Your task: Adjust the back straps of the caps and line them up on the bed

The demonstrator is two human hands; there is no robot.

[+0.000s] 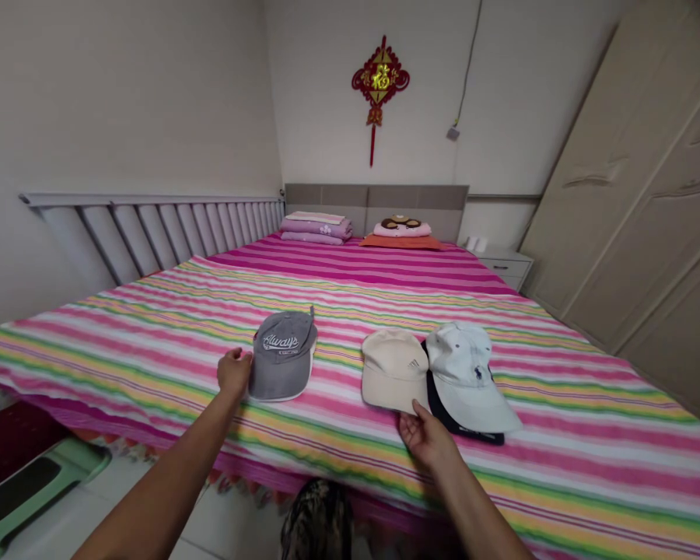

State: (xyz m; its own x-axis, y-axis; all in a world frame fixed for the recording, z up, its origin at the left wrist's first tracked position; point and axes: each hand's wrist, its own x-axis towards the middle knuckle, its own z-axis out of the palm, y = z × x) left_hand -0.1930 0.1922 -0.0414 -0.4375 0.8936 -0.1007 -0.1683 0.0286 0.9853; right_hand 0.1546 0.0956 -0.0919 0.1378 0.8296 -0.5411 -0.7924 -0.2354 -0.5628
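Note:
A grey baseball cap [283, 350] with white lettering lies on the left of the striped bed. My left hand [234, 372] is closed at its left edge, fingers curled against the side. To the right, a beige baseball cap [392, 365] has its brim towards me. My right hand [425, 435] pinches that brim, thumb on top and fingers beneath. Against the beige cap's right side rests a pale blue baseball cap [463, 373] with a small dark logo. It lies over a navy cap [472, 435], mostly hidden, whose brim shows underneath.
Striped cloth [169, 342] covers the bed. Folded purple bedding [316, 229] and an orange pillow [401, 243] lie by the headboard [327, 198]. A railing [169, 225] runs along the left; a nightstand [505, 264] and wardrobe [630, 194] stand right. A green stool [52, 474] is lower left.

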